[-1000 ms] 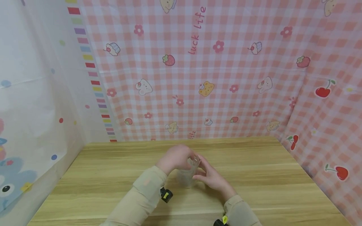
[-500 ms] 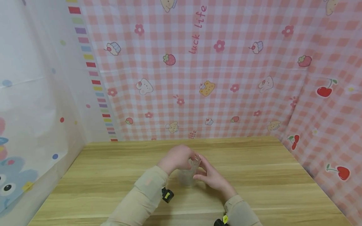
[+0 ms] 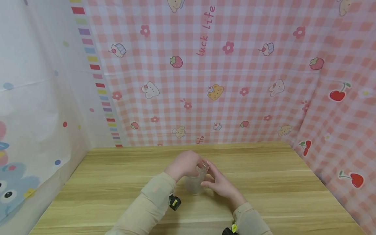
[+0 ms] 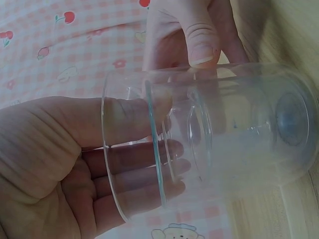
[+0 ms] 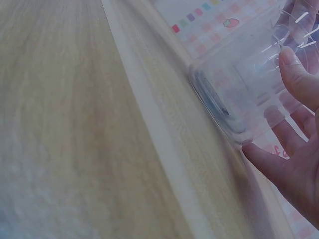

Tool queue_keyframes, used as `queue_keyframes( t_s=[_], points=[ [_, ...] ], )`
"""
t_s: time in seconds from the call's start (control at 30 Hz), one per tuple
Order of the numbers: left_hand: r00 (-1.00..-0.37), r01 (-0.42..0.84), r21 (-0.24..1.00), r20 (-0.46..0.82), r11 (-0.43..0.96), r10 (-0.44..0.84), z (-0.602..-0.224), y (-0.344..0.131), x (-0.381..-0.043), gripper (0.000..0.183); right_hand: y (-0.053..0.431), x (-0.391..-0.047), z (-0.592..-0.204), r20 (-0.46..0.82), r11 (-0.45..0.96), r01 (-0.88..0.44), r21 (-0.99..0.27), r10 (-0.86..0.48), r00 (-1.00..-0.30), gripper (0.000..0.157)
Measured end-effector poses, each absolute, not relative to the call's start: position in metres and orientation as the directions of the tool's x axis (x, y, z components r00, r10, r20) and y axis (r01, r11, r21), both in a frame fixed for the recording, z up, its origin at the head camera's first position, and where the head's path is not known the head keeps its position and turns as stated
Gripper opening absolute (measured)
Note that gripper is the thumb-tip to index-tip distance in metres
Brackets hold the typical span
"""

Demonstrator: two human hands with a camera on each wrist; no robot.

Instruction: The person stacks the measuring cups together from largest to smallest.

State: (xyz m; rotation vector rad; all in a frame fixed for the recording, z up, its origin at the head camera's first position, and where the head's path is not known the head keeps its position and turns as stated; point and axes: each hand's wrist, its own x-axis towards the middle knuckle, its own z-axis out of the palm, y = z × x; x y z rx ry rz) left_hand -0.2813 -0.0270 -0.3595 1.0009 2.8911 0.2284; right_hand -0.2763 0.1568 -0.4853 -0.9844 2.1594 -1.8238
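Observation:
A clear, see-through cup (image 3: 194,186) stands upright on the wooden table. My left hand (image 3: 185,165) reaches into its mouth from above. In the left wrist view, the thumb and fingers show through the wall, around a smaller clear round piece (image 4: 201,142) with ring-shaped edges; its exact kind is hard to tell. My right hand (image 3: 220,184) holds the cup from the right side, its thumb and fingers spread around the wall. In the right wrist view, a finger touches near the base of the cup (image 5: 234,94).
The wooden table (image 3: 117,182) runs back to a pink checked cloth (image 3: 188,98). Cloths also hang on the left (image 3: 44,107) and right. Each wrist wears a small black camera (image 3: 175,202).
The head view has shifted slightly. Both hands and the cup keep nearly the same places; the left hand shows little visible motion at the mouth.

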Motion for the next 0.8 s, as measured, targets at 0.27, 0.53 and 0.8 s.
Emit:
queue_keyframes(
  t_s=[0.27,0.53,0.8],
  points=[
    [-0.777,0.621,0.145,-0.016,0.771,0.629,-0.3594,-0.0271,-0.2815,0.017,0.1569,-0.2770,-0.4863,0.302,0.056,-0.398,-0.916,-0.558,-0.773,0.084],
    [-0.770,0.632,0.124,-0.018,0.765,0.638,-0.3598,-0.0268,-0.2826,0.015,0.1569,-0.2768,-0.4861,0.301,0.053,-0.395,-0.917,-0.558,-0.774,0.084],
    [-0.764,0.636,0.125,-0.033,0.761,0.644,-0.3590,-0.0266,-0.2832,0.013,0.1562,-0.2769,-0.4872,0.310,0.037,-0.399,-0.916,-0.564,-0.765,0.084]
  ],
)
